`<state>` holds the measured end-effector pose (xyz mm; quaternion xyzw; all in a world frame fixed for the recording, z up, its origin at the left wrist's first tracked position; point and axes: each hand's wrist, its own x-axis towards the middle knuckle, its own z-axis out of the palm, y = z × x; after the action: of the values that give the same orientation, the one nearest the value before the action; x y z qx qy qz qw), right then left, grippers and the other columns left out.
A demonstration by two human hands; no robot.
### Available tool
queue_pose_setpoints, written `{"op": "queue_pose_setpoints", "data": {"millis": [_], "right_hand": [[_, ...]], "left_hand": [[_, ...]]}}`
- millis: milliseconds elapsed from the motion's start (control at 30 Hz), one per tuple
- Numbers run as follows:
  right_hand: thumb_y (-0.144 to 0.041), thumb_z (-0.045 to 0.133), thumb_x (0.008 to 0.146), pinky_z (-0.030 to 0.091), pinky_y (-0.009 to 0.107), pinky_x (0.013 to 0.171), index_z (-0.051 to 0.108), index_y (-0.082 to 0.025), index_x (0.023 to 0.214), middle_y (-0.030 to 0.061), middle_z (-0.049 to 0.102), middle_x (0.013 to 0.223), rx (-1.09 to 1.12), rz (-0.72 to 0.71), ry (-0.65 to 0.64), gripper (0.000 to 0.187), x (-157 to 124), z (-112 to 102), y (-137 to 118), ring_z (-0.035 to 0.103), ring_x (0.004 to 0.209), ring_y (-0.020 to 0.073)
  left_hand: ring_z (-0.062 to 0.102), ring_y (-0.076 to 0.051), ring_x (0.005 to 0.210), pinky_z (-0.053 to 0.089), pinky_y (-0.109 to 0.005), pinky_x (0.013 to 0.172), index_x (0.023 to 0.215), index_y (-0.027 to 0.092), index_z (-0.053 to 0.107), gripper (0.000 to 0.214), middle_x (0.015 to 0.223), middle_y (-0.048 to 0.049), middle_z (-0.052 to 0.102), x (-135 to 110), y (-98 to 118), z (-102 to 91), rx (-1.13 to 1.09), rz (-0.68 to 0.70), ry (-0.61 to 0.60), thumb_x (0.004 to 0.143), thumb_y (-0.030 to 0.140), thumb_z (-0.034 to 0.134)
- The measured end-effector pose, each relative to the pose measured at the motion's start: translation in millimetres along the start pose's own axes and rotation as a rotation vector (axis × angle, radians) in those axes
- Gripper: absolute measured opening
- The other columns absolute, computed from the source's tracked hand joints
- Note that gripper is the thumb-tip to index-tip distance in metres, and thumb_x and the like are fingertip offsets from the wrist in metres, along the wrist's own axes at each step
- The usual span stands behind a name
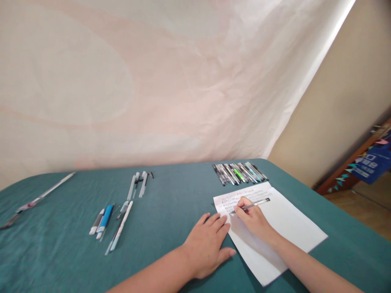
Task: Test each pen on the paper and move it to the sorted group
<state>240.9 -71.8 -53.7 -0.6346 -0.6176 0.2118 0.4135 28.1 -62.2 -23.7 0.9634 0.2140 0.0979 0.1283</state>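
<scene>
My right hand (253, 218) is closed in a writing grip on a clear pen (255, 204), its tip down on a white sheet of paper (287, 221) with a few handwritten lines near the top left corner. My left hand (207, 244) lies flat and open on the teal tablecloth, fingertips touching the paper's left edge. A row of several pens (240, 173) lies just beyond the paper.
The table (171, 203) is covered in teal cloth. Loose pens and pen parts (139, 183) lie mid-left, blue and white pens (105, 221) nearer me, and a long pen (45, 193) at far left. A pale backdrop hangs behind; floor and a shelf at right.
</scene>
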Motion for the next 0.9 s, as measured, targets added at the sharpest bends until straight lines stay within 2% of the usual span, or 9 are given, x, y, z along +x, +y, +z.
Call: {"op": "queue_pose_setpoints", "data": {"millis": [900], "right_hand": [[-0.026,0.046,0.077,0.031,0.024,0.051,0.045,-0.021,0.064,-0.0046,0.045,0.055,0.014,-0.03,0.003,0.014,1.6,0.3,3.2,0.043,0.052,0.0127]], "left_hand": [[0.028,-0.025,0.127,0.018,-0.042,0.104,0.131,0.02,0.035,0.058,0.137,-0.0076,0.035,0.0,-0.9,-0.3,-0.019,-0.005,-0.004,0.086,0.054,0.022]]}}
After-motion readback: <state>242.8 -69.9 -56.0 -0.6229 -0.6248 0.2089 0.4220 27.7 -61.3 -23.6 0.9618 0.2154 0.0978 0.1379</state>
